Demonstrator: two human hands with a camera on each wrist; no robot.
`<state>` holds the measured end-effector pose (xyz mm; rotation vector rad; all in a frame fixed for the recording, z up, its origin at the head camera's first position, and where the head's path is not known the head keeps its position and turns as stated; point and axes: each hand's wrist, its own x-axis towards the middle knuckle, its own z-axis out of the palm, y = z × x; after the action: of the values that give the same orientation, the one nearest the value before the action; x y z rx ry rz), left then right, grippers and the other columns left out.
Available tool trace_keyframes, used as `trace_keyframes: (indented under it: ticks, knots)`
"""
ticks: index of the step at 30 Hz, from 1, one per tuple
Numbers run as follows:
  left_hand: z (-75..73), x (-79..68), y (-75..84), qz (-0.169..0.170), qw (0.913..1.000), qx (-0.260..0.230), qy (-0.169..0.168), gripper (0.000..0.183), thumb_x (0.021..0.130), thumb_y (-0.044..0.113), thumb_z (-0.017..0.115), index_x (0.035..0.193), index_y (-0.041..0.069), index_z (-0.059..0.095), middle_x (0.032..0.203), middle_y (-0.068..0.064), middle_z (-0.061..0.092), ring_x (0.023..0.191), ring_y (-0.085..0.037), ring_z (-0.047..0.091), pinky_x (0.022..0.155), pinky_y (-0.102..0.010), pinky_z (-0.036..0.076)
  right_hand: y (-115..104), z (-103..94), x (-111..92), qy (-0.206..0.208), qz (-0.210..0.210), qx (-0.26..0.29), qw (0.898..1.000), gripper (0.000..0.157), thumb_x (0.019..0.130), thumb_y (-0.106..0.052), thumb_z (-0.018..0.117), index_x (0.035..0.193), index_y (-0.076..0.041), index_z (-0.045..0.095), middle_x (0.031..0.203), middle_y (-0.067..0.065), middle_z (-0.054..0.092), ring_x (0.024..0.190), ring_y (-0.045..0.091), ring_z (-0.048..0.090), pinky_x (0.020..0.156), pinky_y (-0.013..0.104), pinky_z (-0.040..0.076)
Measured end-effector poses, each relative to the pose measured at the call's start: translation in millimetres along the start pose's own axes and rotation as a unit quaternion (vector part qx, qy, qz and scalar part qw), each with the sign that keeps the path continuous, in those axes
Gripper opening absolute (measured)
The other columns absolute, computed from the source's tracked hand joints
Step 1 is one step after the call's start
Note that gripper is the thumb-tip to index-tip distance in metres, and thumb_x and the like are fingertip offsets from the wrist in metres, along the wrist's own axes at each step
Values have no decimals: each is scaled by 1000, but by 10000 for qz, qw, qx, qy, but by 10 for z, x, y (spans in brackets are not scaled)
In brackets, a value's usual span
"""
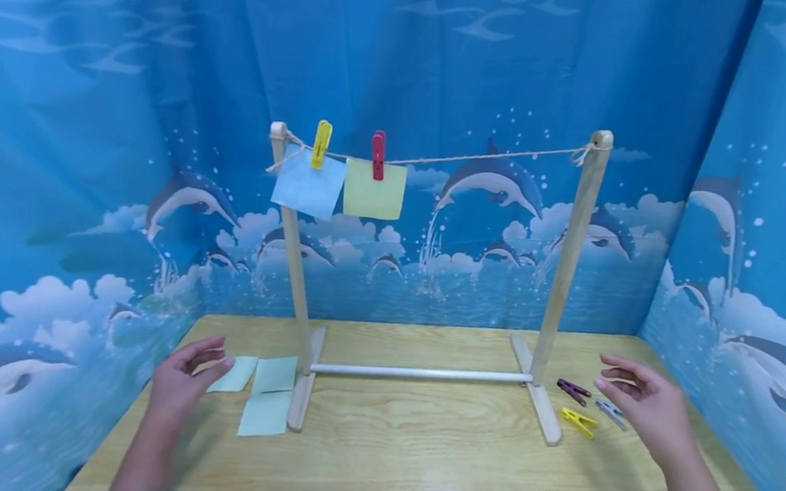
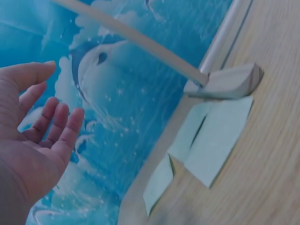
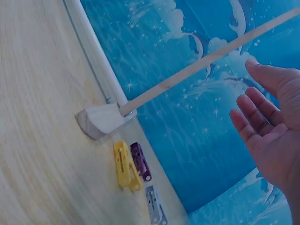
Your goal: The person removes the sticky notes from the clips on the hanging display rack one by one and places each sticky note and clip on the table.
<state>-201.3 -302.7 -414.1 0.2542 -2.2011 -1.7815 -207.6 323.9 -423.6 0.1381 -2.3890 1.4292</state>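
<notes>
My left hand (image 1: 179, 383) hovers above the table's left side, fingers loosely bent around nothing. Close by it lie three pale green paper sheets (image 1: 264, 413), seen also in the left wrist view. Over the right side, my right hand (image 1: 652, 408) is raised with relaxed fingers and an empty palm. Beside it are a yellow clothespin (image 1: 579, 422), a dark purple clothespin (image 1: 573, 391) and a grey clothespin (image 1: 611, 413). On the string (image 1: 485, 158) hang a light blue sheet (image 1: 308, 185) under a yellow clothespin (image 1: 321, 144) and a yellow-green sheet (image 1: 373, 197) under a red clothespin (image 1: 377, 155).
A wooden frame stands on the table (image 1: 403, 449), its left post (image 1: 297, 268) and right post (image 1: 569, 269) joined low down by a white bar (image 1: 420, 373). The string runs between the post tops. Blue dolphin-print curtains (image 1: 409, 60) enclose the back and sides.
</notes>
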Motion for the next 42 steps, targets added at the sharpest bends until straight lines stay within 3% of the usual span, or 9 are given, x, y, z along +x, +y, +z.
trace_keyframes:
  ticks: [10,17,25,29,33,37,42]
  knots:
    - [205,7,284,252,9979,336,-488,55,89,28,74,135,6,55,119,10,59,109,-9,55,83,-14,51,-327,71,165,-104,-510,-463,9976,42,95,-24,66,131,-2,58,114,3,59,93,-6,57,75,9,50]
    - [365,51,445,420,9958,272,-769,57,87,34,74,134,7,56,125,-4,57,112,-16,54,86,-15,50,-619,120,338,-360,-711,-361,9962,43,95,-25,66,132,-7,57,120,-3,54,96,-2,58,74,13,52]
    - [541,55,586,499,9949,124,-873,53,87,30,75,131,5,58,128,-11,59,115,-24,55,87,-17,51,-957,264,472,-523,-1068,-59,9929,44,94,-20,67,132,-2,56,126,11,53,101,13,58,78,13,52]
    - [654,78,677,510,9938,64,-985,49,89,26,73,131,4,58,129,-13,59,114,-23,56,88,-17,51,-1097,314,545,-494,-1260,97,9908,39,93,-17,68,129,-5,59,123,8,55,101,19,58,80,13,51]
    - [784,104,773,649,9912,-143,-1149,44,90,19,73,129,2,59,127,-13,60,112,-22,57,89,-19,51,-1216,330,612,-535,-1527,94,9868,38,92,-14,69,129,-6,60,119,3,56,98,17,60,79,13,52]
    - [915,119,826,763,9879,-261,-1324,45,88,23,75,127,4,61,123,-11,62,110,-19,58,90,-21,51,-1355,329,693,-640,-1790,-78,9817,40,92,-14,70,130,-5,60,121,3,56,96,10,60,79,12,51]
    - [1015,145,897,766,9860,-297,-1450,48,87,29,76,127,7,62,121,-8,62,110,-18,58,90,-23,51,-1570,356,806,-814,-1784,-81,9805,39,92,-15,70,129,-8,61,123,6,56,98,7,60,81,13,51]
